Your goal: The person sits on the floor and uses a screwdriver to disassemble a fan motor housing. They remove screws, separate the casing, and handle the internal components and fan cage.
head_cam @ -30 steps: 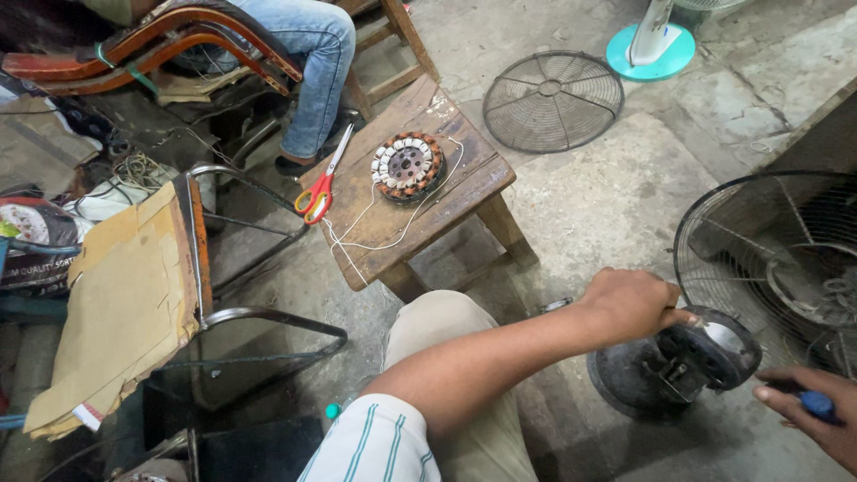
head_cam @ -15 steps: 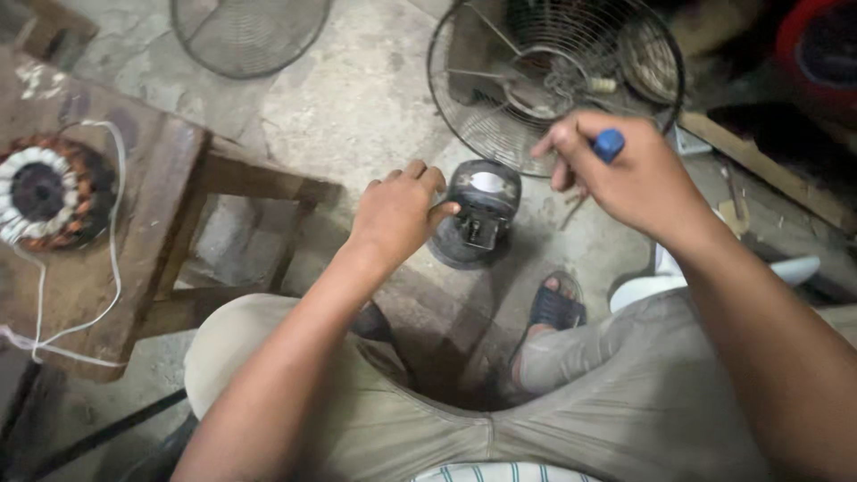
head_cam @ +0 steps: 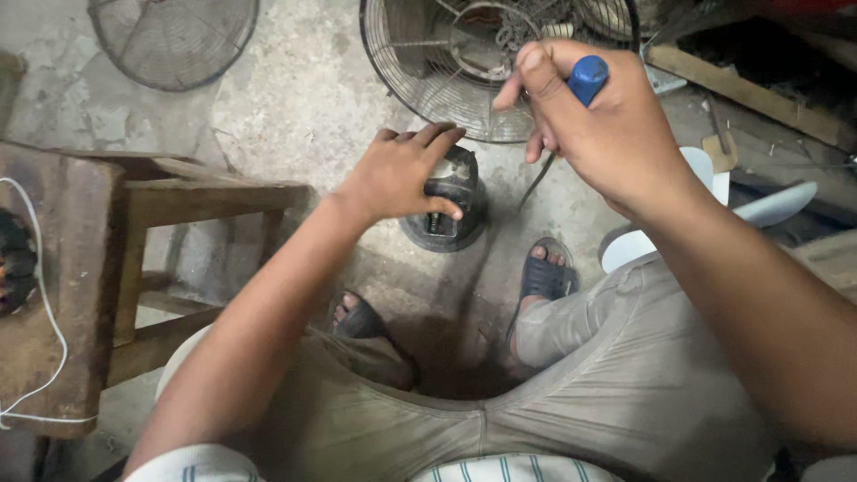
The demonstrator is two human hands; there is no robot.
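Now my left hand (head_cam: 397,174) clamps the fan motor (head_cam: 451,201); right hand (head_cam: 607,125), raised closer since before, grips the blue-handled screwdriver (head_cam: 585,80).

This is a small, rough repair workshop for electric fans, set up at floor level. The bare, stained concrete floor (head_cam: 295,98) carries two round wire fan guards (head_cam: 174,40), one still caging fan parts (head_cam: 482,67). A dark metal fan motor housing (head_cam: 451,210) stands on the ground between sandalled feet. A worn wooden stool-like counter (head_cam: 85,268) bears a copper-wound motor stator (head_cam: 13,263) and loose white wire (head_cam: 45,303). White plastic fan blades (head_cam: 768,205) and scrap wooden boards (head_cam: 741,85) lie to one side.
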